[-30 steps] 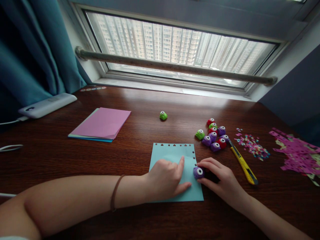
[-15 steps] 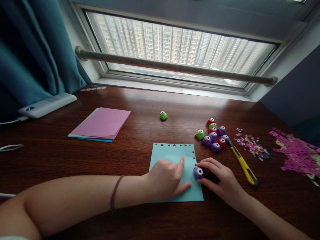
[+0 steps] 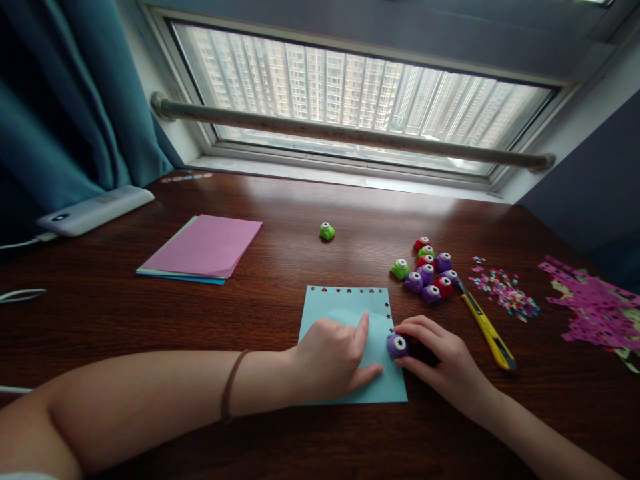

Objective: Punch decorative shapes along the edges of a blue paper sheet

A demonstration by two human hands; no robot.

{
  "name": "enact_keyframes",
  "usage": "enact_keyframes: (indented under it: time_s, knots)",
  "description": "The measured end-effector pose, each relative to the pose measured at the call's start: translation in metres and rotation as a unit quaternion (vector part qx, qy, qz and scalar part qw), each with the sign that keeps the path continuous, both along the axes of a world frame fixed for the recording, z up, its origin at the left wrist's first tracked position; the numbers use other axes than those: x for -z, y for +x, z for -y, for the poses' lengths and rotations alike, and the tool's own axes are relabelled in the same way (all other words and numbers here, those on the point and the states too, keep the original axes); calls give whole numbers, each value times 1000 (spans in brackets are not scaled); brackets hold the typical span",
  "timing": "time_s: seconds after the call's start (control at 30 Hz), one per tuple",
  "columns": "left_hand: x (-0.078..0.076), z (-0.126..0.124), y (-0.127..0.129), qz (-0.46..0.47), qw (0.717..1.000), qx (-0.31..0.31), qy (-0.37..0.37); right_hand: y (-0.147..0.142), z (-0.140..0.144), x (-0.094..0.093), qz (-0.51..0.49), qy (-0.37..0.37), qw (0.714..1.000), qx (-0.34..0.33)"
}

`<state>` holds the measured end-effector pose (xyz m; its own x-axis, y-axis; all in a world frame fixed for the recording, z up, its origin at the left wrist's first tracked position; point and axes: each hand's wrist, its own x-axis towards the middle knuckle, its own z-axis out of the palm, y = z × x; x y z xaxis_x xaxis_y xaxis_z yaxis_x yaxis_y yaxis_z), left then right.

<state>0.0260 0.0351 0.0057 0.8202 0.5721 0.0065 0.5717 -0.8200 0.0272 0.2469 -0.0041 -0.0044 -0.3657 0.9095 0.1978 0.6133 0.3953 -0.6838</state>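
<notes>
In the head view, a small purple paper punch is held at the right edge of a light blue paper sheet, near the middle of the dark wooden table. It is pinched by the right hand, whose fingers are curled narrowly around it. The sheet is pressed flat by the left hand, with the fingers spread loosely and the forefinger stretched toward the punch. One row of punched shapes is seen along the sheet's far edge and another down its right edge. To the far right, a cluster of nine small punches is counted: four purple, three red, two green. One more green punch lies apart, farther left. One yellow utility knife lies just right of the cluster.
</notes>
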Motion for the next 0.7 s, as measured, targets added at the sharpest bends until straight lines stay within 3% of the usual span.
enact_keyframes:
  time_s: [0.7]
  knots:
    - [1,0,2,-1,1000,-3,-6,-1,0,0,-9,-3,1000,-2]
